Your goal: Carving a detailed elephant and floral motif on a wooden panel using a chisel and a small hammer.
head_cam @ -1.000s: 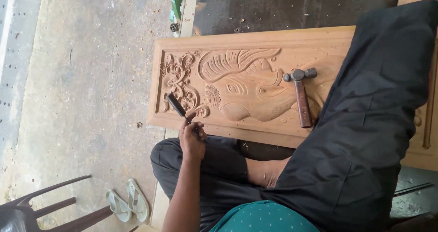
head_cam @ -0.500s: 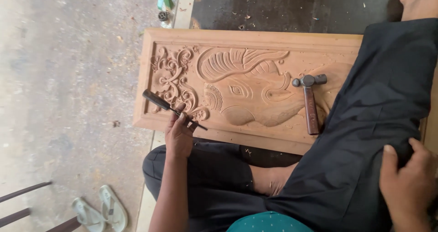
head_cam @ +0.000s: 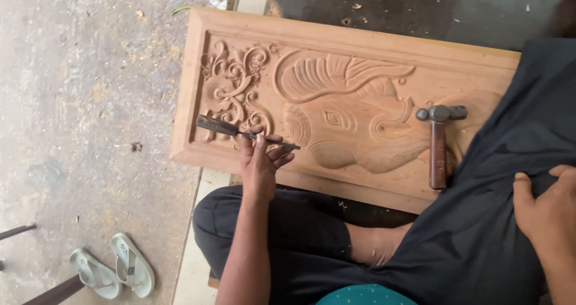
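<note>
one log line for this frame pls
left hand: holds chisel over carved panel | right hand: on own knee, empty | hammer: lying on panel

The carved panel (head_cam: 354, 89) loses its right end under a dark trouser leg (head_cam: 498, 209). The right hand (head_cam: 549, 206) is cut by the picture's right edge (fingers partly gone). The chisel (head_cam: 240, 131) passes behind the left hand (head_cam: 261, 161), its tip's contact with the panel unclear.
</note>
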